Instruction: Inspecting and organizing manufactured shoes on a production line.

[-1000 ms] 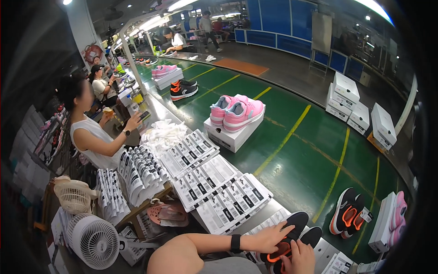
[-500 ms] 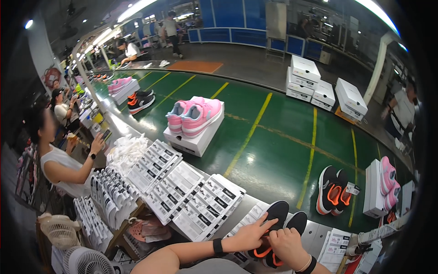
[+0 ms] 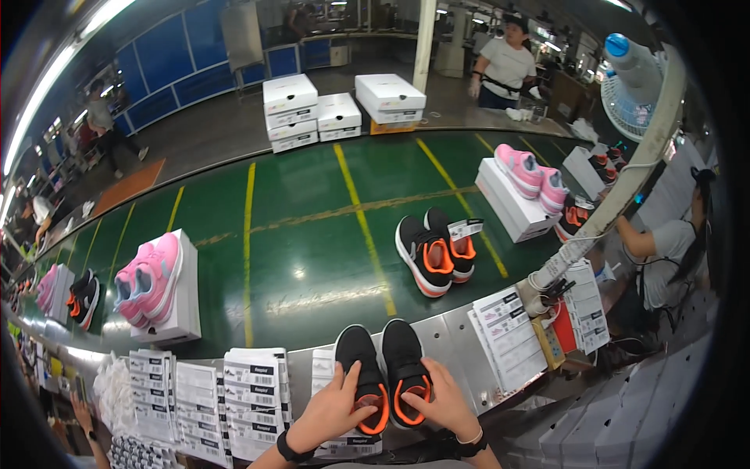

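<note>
A pair of black sneakers with orange linings stands side by side at the near edge of the work surface, toes pointing away from me. My left hand (image 3: 334, 404) grips the left sneaker (image 3: 355, 350), its thumb at the collar opening and its fingers along the outer side. Around the collar of the right sneaker (image 3: 402, 352) my right hand (image 3: 448, 400) is closed likewise, thumb inside the opening. Under and beside the left shoe lie printed label sheets (image 3: 322, 367). On the green belt ahead is another black and orange pair (image 3: 426, 254) with a hang tag.
The green conveyor belt (image 3: 305, 227) carries pink sneakers on white boxes (image 3: 187, 297) at left and right. White shoeboxes (image 3: 291, 98) stand along its far side. Stacked label sheets (image 3: 256, 391) lie at my left, more sheets (image 3: 508, 336) at right beside a pole (image 3: 562, 258). Other people work nearby.
My view has swung to the right. My hands, close together over the shoes before, are now apart, one at each sneaker's collar.
</note>
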Demonstrator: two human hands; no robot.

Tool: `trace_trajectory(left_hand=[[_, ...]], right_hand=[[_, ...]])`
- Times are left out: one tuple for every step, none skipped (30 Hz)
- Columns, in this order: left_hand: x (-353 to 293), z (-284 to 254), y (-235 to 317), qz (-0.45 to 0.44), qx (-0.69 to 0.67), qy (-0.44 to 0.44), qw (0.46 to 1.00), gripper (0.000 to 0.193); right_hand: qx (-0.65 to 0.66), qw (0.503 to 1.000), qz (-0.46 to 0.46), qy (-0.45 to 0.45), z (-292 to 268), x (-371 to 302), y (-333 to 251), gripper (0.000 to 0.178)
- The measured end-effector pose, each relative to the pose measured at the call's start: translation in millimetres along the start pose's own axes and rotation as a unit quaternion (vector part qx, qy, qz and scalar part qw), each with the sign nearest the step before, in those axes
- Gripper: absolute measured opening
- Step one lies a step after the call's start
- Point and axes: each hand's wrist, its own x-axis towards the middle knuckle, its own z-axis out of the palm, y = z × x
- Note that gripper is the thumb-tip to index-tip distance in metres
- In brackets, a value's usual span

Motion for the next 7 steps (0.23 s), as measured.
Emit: trace_trajectory(left_hand=[[0.4,-0.4,-2.8,0.014,0.031,0.005,0.999,0.094],[3.3,0.4,-4.0,0.024,0.030,0.004,0.999,0.094],[6.3,0.5,-4.8,0.066,0.040,0.032,0.996,0.091],[6.2,0.4,-4.4,0.107,0.052,0.058,0.991,0.088],[5.9,1.9,-4.7,0.112,0.053,0.057,0.991,0.088],[4.3,5.8,-6.3,0.100,0.036,0.045,0.993,0.089],[3.1,9.6,-6.6,0.087,0.020,0.033,0.995,0.090]], right_hand=[[-0.036,0.998,-0.056,-0.009,-7.2,3.3,-1.7,0.076],[-0.073,0.991,-0.112,-0.020,-12.9,5.7,-2.2,0.071],[-0.077,0.991,-0.111,-0.014,-16.8,9.0,3.3,0.071],[-0.094,0.977,-0.190,-0.016,-18.3,11.4,13.3,0.066],[-0.110,0.957,-0.268,-0.020,-17.6,14.5,21.5,0.061],[-0.150,0.939,-0.307,-0.032,-15.0,17.1,25.8,0.065],[-0.190,0.918,-0.344,-0.044,-12.7,19.8,29.0,0.068]])
